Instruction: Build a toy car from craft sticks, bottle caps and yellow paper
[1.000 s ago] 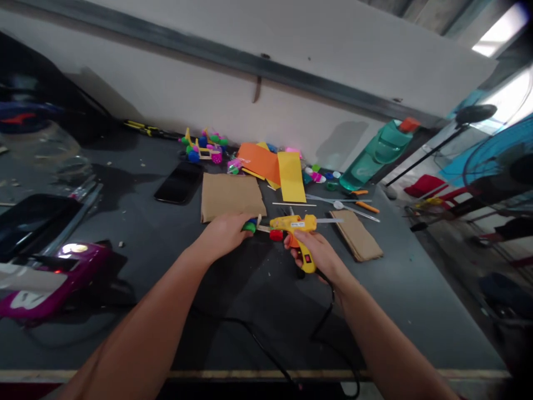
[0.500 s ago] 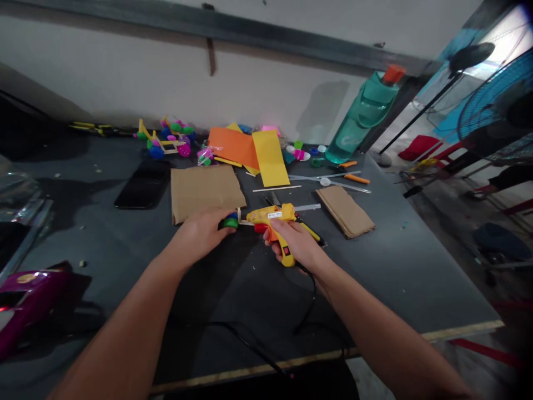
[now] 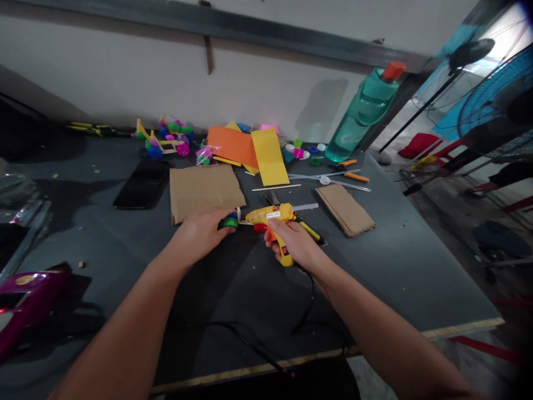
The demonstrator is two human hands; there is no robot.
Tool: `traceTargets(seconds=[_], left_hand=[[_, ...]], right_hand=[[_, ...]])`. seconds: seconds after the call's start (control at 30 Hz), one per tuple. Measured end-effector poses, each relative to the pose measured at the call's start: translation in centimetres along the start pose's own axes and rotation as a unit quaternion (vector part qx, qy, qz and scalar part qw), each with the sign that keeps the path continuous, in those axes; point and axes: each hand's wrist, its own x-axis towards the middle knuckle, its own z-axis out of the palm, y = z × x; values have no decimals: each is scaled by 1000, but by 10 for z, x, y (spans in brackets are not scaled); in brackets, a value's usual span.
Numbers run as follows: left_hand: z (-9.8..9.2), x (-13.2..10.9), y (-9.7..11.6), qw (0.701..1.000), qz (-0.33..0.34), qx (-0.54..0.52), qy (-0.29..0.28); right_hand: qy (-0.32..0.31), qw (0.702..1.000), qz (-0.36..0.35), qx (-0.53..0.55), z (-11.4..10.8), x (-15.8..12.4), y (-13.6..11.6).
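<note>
My right hand [image 3: 295,240] is wrapped round the handle of a yellow glue gun [image 3: 272,215], with its red trigger under the fingers. A clear glue stick [image 3: 306,206] pokes out of the gun's back end. My left hand [image 3: 200,236] pinches a small piece with green and blue bottle caps [image 3: 230,221] and a pale stick part, near the front edge of a cardboard sheet [image 3: 206,191]. The nozzle points left at this piece, close to it; whether they touch I cannot tell. Behind the gun lies a yellow-and-black cutter [image 3: 308,230], partly hidden.
A folded cardboard piece [image 3: 346,210], orange-handled scissors [image 3: 356,178] and a teal bottle [image 3: 360,116] are on the right. Orange paper [image 3: 233,145] and yellow paper [image 3: 270,158] lie at the back. A phone [image 3: 141,185] and a purple device [image 3: 31,300] are on the left. A black cord [image 3: 245,336] crosses the front.
Almost nothing differs. The glue gun has shifted very slightly left, and my left hand stays on the capped piece. The whole view has moved a little.
</note>
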Motion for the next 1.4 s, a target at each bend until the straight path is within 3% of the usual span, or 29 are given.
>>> traceTargets(seconds=[0.87, 1.4], left_hand=[[-3, 0, 3, 1000, -5, -14, -12], [-4, 1, 4, 1000, -15, -6, -21]], right_hand=[[-1, 1000, 7, -30, -3, -1, 4], [-26, 998, 23, 49, -8, 0, 3]])
